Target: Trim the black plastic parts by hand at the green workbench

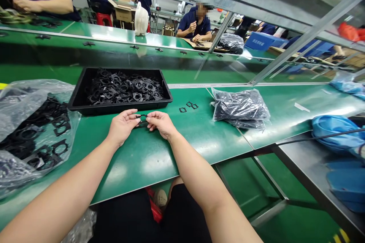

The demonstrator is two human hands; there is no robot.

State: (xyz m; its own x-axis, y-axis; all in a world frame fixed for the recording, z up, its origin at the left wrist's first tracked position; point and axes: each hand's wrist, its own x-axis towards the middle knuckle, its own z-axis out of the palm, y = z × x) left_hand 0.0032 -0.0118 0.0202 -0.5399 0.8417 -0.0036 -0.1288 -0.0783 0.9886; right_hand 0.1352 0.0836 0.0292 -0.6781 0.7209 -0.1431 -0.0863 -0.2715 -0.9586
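Between my two hands is a small black ring-shaped part point(142, 116), held above the green table point(137, 163). My left hand point(123, 124) pinches its left side with thumb and fingers; my right hand point(160, 122) grips the right side. Just beyond them stands a black tray point(125, 109) filled with many similar black parts. To the left, an open clear plastic bag point(42, 87) holds more black frames with round openings. Several loose black parts point(183, 110) lie to the right of my right hand.
A closed clear bag of black parts point(241, 108) lies on the right. Behind the table runs a conveyor point(182, 69) with spaced black pieces. A metal post point(308, 34) slants across the right. People in dark blue sit across the line. Blue cloth point(335, 131) lies far right.
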